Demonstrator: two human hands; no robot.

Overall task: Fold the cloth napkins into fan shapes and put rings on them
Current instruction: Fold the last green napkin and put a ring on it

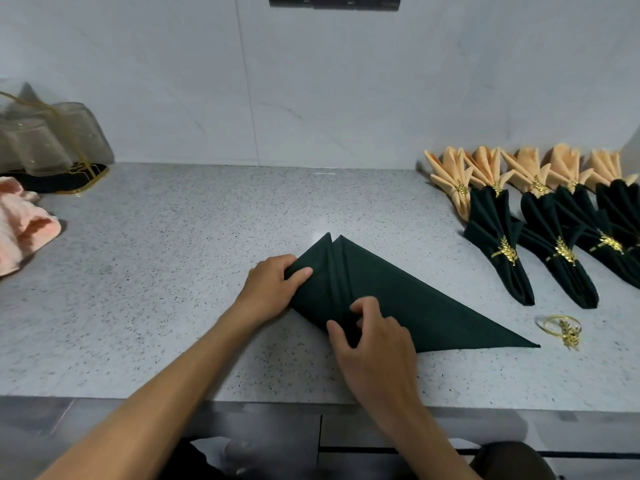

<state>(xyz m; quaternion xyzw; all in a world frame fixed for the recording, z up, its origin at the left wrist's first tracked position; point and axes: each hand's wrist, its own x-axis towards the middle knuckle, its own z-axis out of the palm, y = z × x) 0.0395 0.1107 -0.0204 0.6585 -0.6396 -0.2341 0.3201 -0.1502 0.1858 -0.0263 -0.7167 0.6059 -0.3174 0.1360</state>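
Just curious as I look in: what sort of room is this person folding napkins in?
Probably a home kitchen or pantry: a speckled stone countertop against a tiled wall, upturned glasses on a tray, and finished napkins lined up.
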